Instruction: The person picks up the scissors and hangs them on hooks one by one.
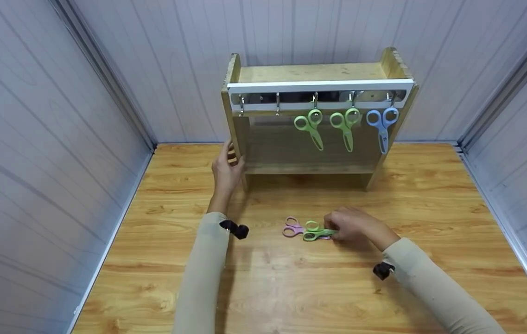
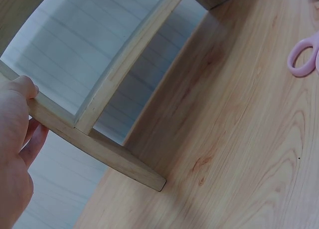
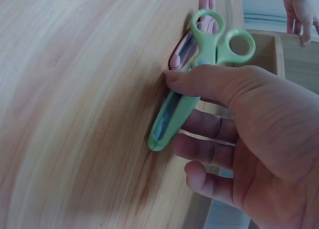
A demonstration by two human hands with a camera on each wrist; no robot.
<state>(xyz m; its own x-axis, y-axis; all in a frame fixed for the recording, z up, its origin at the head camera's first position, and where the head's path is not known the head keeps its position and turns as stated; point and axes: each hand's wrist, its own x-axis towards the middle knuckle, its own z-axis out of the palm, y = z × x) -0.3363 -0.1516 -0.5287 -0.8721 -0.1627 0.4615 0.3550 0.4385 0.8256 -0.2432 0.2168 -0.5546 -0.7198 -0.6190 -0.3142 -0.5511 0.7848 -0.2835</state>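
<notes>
My left hand [image 1: 227, 172] grips the left side panel of a wooden shelf [image 1: 309, 73], thumb on one face and fingers round the other. In the left wrist view the panel's edge [image 2: 107, 151] runs out from that hand. My right hand [image 1: 350, 223] pinches light green scissors [image 3: 203, 50] by the blade part, between thumb and fingers, with the ring handles pointing away from the palm. Pink scissors [image 1: 296, 230] lie on the table beside and partly behind the green ones.
A white-framed rail [image 1: 319, 86] with several metal hooks spans the shelf's front. Two green scissors [image 1: 314, 132] [image 1: 347, 134] and blue scissors [image 1: 384, 134] hang from its middle and right hooks; two left hooks [image 1: 278, 104] hold nothing. Pale panel walls [image 1: 189, 69] enclose the wooden table [image 1: 263, 287].
</notes>
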